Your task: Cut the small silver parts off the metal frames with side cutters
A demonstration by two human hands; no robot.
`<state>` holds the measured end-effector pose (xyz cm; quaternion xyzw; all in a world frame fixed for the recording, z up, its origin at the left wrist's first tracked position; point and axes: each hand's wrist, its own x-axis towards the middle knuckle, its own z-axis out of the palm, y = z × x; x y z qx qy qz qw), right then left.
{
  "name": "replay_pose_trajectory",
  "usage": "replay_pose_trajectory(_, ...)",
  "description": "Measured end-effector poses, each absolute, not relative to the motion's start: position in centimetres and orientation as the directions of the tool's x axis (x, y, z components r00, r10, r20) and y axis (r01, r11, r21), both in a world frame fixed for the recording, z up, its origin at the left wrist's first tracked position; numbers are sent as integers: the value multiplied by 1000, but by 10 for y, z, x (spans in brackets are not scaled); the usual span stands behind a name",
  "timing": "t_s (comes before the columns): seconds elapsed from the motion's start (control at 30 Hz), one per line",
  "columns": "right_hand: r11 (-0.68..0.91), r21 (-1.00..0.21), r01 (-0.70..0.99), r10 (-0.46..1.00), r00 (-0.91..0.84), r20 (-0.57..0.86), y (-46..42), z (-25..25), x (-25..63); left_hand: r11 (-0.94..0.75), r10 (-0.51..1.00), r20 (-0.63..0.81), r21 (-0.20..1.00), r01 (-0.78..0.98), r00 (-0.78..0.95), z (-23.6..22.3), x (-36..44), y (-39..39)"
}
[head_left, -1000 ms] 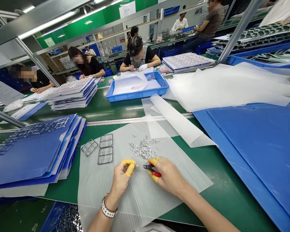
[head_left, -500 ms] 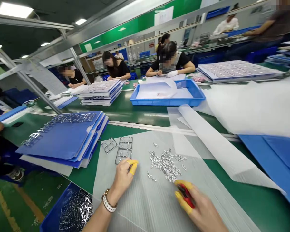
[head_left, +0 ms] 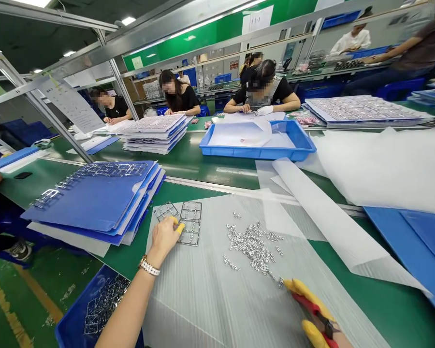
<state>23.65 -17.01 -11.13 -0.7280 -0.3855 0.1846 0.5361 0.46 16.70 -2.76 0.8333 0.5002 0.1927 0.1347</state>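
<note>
My left hand (head_left: 166, 236), with yellow finger cots, is at the left edge of a chrome-coloured sprue frame (head_left: 191, 223). Its thumb and forefinger are close together; whatever they may pinch is hidden. Partly behind this hand lies a smaller sprue frame (head_left: 167, 210). My right hand (head_left: 309, 293), in yellow cots too, holds red-handled nippers (head_left: 327, 325) at the lower right. Small shiny pieces (head_left: 253, 246) are heaped on the translucent sheet (head_left: 210, 290) between the hands, and one small piece (head_left: 281, 282) is by the right fingertips.
A blue bin (head_left: 70, 314) of sprue frames stands below the table edge at left. Stacked blue folders (head_left: 94, 203) bear more frames. Beyond are a blue tray (head_left: 257, 152) and a rolled white sheet (head_left: 333, 232). Several co-workers sit across the table.
My left hand has moved left and away from me, to the sprue frames. My right hand has moved right and toward me with the nippers, from the edge of the heap.
</note>
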Motion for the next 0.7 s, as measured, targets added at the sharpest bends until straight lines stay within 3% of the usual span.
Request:
replay_pose_trajectory(0.17,-44,-827,561,757,559,338,-152,-66,224,-357,928,72,450,818,365,-35,4,179)
replay_pose_trajectory(0.3,-90,-645,759,893,348,285,-120,-34,217,-296,938,8,537,790,347,-37,5,184)
replay_pose_trajectory(0.43,-150,-511,846,948,270,168,-82,-21,206,-238,939,-27,667,706,342,-31,-3,184)
replay_pose_trajectory(0.6,-144,-632,761,953,278,118,-60,-17,195,-183,946,2,830,528,325,-12,-20,164)
replay_pose_trajectory(0.7,-151,-781,606,936,341,84,-55,-17,190,-100,943,4,957,272,332,-6,-13,137)
